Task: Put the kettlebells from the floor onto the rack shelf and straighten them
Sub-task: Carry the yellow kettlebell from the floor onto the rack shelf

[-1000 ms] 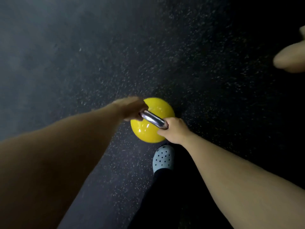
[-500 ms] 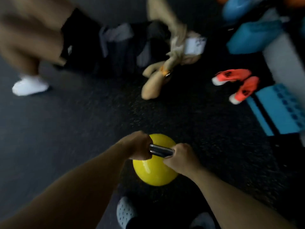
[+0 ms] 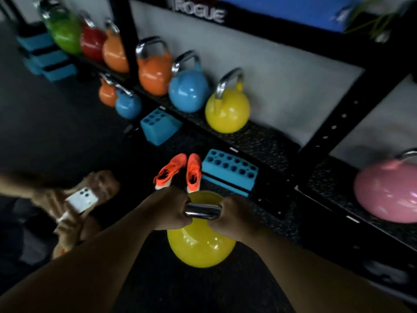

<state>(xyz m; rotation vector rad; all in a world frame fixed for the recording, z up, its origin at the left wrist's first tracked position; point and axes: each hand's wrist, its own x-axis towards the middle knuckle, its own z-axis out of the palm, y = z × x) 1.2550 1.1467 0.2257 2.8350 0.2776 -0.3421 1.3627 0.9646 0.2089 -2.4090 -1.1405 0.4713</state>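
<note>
The yellow kettlebell looks glossy and smooth, its handle polished metal; the rack shelf is rough, speckled, matt.

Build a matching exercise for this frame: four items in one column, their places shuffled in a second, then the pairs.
Items:
1. carried yellow kettlebell
2. pink kettlebell
3. orange shoes
4. white phone

Places:
A. on the floor below the shelf
B. held by another person at left
C. on the shelf's right section
D. gripped by left hand and right hand

Pairs: 1-D, 2-C, 3-A, 4-B
</note>
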